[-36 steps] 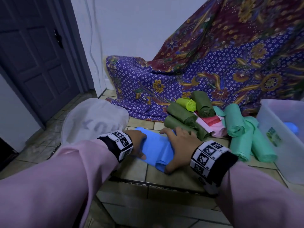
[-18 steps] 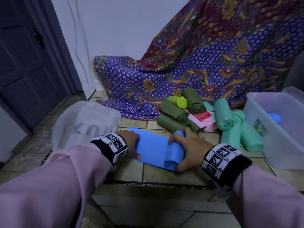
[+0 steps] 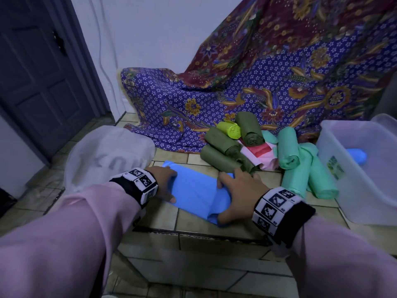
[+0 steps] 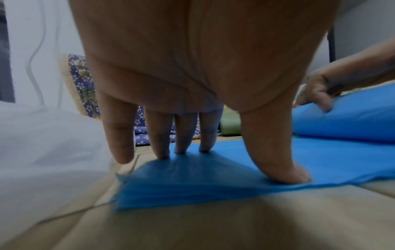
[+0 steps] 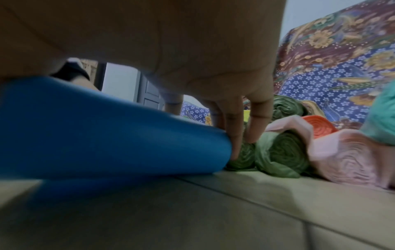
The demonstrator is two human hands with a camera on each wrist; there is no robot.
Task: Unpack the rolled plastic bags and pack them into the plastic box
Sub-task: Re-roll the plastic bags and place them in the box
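Left hand [image 3: 163, 179] flat, pinning blue bag [image 3: 193, 190]; right hand [image 3: 238, 194] curls over its roll. Green rolls [image 3: 221, 155] crowd at one o'clock; box [image 3: 352, 181] at three.

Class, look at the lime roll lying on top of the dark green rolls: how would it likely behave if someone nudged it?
The lime roll is a cylinder perched on the dark green rolls, so a nudge would probably send it rolling down to the floor. It is the smallest roll there, so likely light. Tightly wound, it should hold its shape.
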